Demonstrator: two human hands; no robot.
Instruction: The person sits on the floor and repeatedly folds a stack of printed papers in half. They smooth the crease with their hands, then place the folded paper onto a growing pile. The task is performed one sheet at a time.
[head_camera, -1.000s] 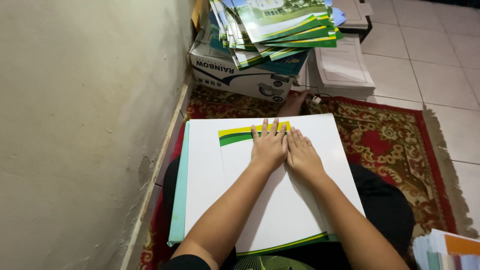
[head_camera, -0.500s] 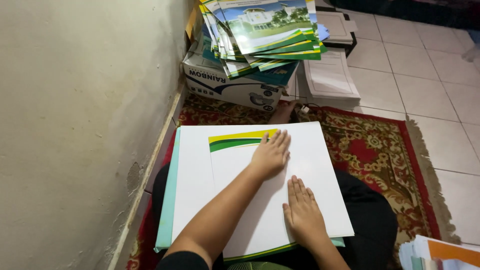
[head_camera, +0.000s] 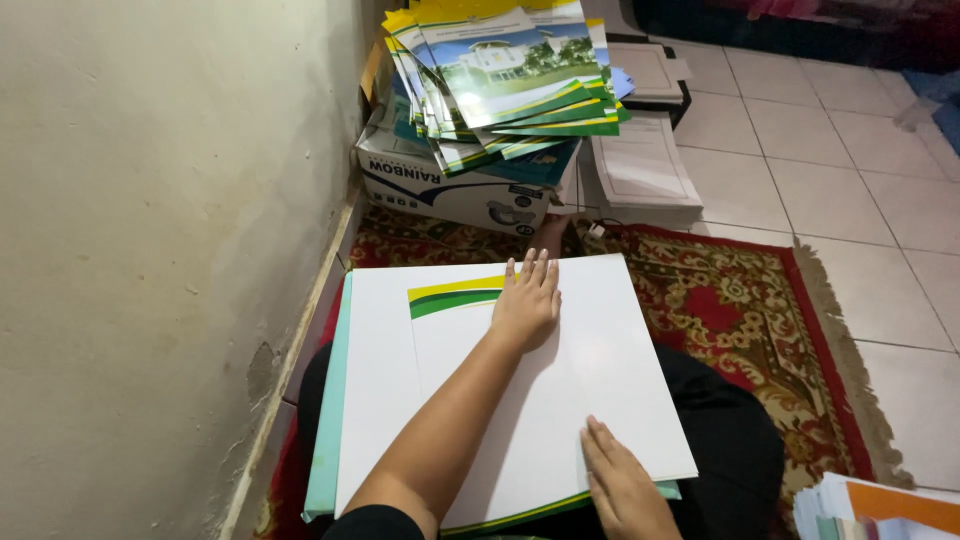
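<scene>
White folded sheet (head_camera: 560, 390) with a yellow and green curved band at its upper edge lies in the lower middle of the frame, on top of a larger white board (head_camera: 375, 400) that rests over the lap of the person; a pale green sheet (head_camera: 325, 420) shows under the board along its left side. Left hand (head_camera: 526, 302) is near the centre of the frame and lies flat on the upper part of the folded sheet, palm down, with the fingers stretched and close together, their tips touching the green and yellow band (head_camera: 450, 295); it grips nothing. Right hand (head_camera: 622, 482) is at the lower edge of the frame, a little right of the middle, and it also lies flat with open fingers on the lower right part of the same sheet, near its right edge, well apart from the left hand. Below the lap a red patterned rug (head_camera: 740, 310) covers the floor in the right middle of the frame. At the upper middle a cardboard box (head_camera: 450, 190) stands against the wall (head_camera: 160, 230), and a fanned stack of printed covers (head_camera: 510, 80) in green, yellow and blue lies on it. Just right of the box a pile of white papers (head_camera: 645, 165) lies on the tiled floor (head_camera: 850, 170)
</scene>
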